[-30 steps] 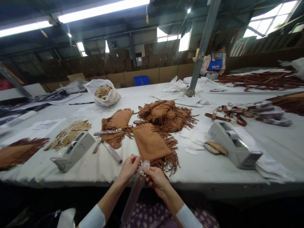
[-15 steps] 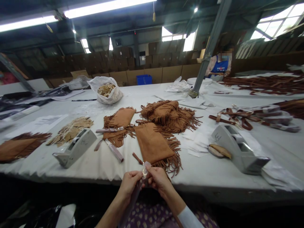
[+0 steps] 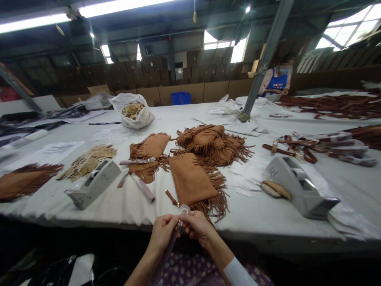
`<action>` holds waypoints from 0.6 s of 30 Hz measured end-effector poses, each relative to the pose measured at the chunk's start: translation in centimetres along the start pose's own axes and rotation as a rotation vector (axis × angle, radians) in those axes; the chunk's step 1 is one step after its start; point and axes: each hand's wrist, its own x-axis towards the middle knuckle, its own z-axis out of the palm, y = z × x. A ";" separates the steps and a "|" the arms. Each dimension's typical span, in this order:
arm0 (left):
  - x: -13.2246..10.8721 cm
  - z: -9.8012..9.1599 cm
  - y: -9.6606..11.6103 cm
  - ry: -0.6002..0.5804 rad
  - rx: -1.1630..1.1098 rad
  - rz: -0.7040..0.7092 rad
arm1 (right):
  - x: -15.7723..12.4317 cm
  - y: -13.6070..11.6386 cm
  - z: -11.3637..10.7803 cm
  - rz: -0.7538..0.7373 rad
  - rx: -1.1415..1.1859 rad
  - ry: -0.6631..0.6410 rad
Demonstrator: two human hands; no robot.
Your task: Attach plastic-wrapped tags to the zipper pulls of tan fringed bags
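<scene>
Both hands meet just in front of the table's edge, low in the middle of the view. My left hand (image 3: 162,233) is closed on a strap wrapped in thin plastic (image 3: 170,248), which hangs down toward my lap. My right hand (image 3: 200,229) pinches the same strap near its metal clasp; the fingertips partly hide the clasp. A bit of clear plastic (image 3: 184,209) sticks up above the fingers. Right behind them lies a brown fringed suede bag (image 3: 192,178) with a short leather zipper pull (image 3: 172,198).
Tape dispensers stand at left (image 3: 97,184) and right (image 3: 297,186). More fringed bags are heaped (image 3: 208,141) behind. Wrapped straps (image 3: 144,188), tan scraps (image 3: 89,161) and a plastic bag of pieces (image 3: 133,113) lie around. A metal post (image 3: 262,67) rises at right; a person (image 3: 275,81) works beyond it.
The right fingers have shifted slightly left over the clasp, covering more of the ring. Both hands keep hold of the wrapped strap, and the table things stay put.
</scene>
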 end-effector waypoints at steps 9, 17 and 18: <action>-1.6 -0.3 0.2 -0.056 -0.168 -0.153 | 0.2 0.0 0.0 -0.025 -0.019 -0.025; -1.8 0.7 0.6 0.117 -0.166 -0.139 | 0.8 0.2 0.0 -0.013 -0.054 -0.018; -1.8 0.8 0.6 0.146 -0.197 -0.146 | 0.9 0.4 0.1 -0.014 -0.060 -0.004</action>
